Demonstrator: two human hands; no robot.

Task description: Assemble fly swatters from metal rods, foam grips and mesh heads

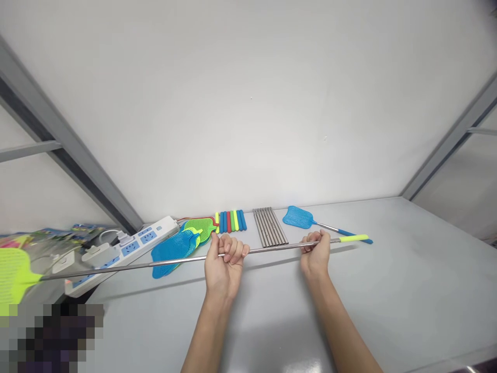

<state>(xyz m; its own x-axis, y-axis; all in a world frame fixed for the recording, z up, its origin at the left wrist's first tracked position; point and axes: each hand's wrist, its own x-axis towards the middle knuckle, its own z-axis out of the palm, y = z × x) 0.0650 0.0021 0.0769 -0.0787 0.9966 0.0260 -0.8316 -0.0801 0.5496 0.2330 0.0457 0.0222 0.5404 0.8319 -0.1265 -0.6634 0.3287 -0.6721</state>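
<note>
Both hands hold one long fly swatter above the table, its thin metal rod [272, 248] stretched out nearly level. My left hand [224, 264] is closed around the middle of the rod. Farther right, my right hand [316, 254] grips it close to the yellow-green handle [353, 238]. At the far left is the yellow-green swatter head [15, 277], cut off by the picture's edge. Beyond the rod lie a row of metal tubes [269, 228] and a row of coloured handle grips [232, 221]. A blue fly swatter [301, 217] with a short rod and blue handle rests behind my right hand.
Left of my hands, blue [174, 251] and green swatter heads [204, 226] lie in an overlapping pile. Beside them runs a white power strip [130, 248] with plugs in it. Plastic-wrapped packages [58, 241] lie farther left. A pale wall [252, 129] stands behind the grey table [411, 269].
</note>
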